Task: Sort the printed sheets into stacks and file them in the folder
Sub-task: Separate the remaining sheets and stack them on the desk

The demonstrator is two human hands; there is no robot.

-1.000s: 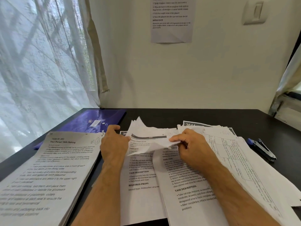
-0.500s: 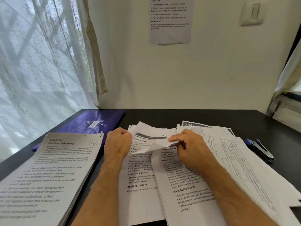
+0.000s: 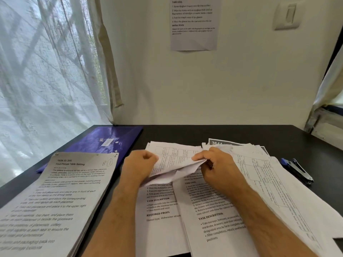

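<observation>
My left hand (image 3: 138, 166) and my right hand (image 3: 218, 164) both grip a bent printed sheet (image 3: 176, 158) raised over the loose pile of printed sheets (image 3: 213, 210) in the middle of the dark table. The sheet's table-printed side faces up and its lower part is creased between my hands. A neat stack of sheets (image 3: 55, 197), topped by a page headed "Four-Person Table Setting", lies at the left. Behind that stack lies the purple folder (image 3: 105, 140), closed and flat.
A blue stapler (image 3: 297, 169) lies on the table (image 3: 185, 132) at the right, beside the spread pile. A white curtain (image 3: 46, 71) hangs at the left; a printed notice (image 3: 194, 23) is taped to the wall behind the table.
The held sheet has been folded back, its table-printed side now up. My left hand has closed onto its left edge; my right hand still pinches the right edge.
</observation>
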